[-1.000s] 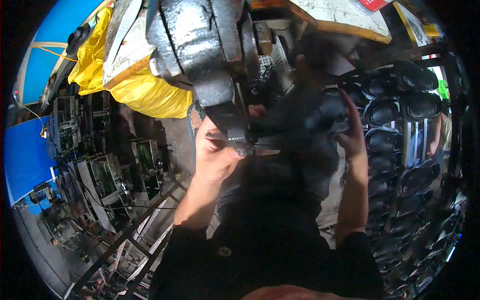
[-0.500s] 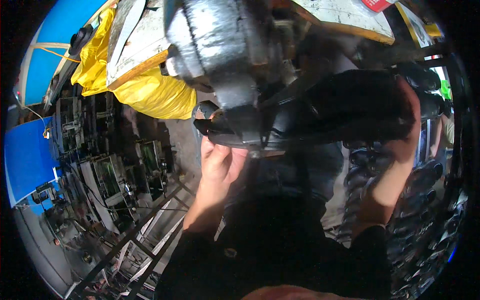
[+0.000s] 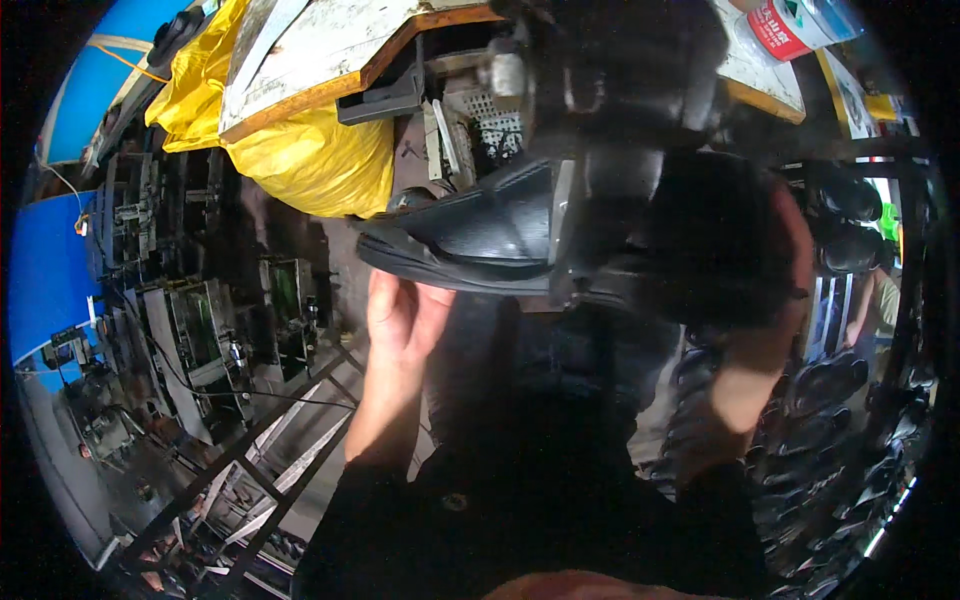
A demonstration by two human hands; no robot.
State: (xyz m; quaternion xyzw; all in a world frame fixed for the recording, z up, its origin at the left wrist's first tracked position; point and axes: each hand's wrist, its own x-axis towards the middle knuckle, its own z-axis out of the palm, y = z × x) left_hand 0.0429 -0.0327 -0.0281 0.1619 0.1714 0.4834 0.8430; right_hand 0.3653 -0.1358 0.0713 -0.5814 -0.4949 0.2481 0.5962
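1. Closest in, the person's black top [image 3: 530, 500] and dark trousers [image 3: 545, 370] filled the lower middle, with bare forearms reaching up either side.
2. The left hand [image 3: 402, 312] was pinching a black shoe [image 3: 485, 225] near its toe, from below, the fingers up against the sole's edge.
3. The right hand [image 3: 795, 240] curved along the far right end of that dark shape; in such deep shade, I couldn't tell how its fingers were closed.
4. The shoe was up in front of the body, roughly level, toe to the left. A narrow pale metal strip [image 3: 563, 215] crossed its middle, below a dark machine head [image 3: 620, 80]; whether they touched it, I couldn't see.
5. Past that stood a scuffed white tabletop [image 3: 310, 60], a yellow sack [image 3: 310, 170] bulging beneath its edge and a red-labelled container [image 3: 785, 30] on its right part.
6. Off left were cluttered metal racks [image 3: 195, 340]; off right, rows of black footwear [image 3: 830, 385].
7. Farthest left hung a blue panel [image 3: 45, 280].
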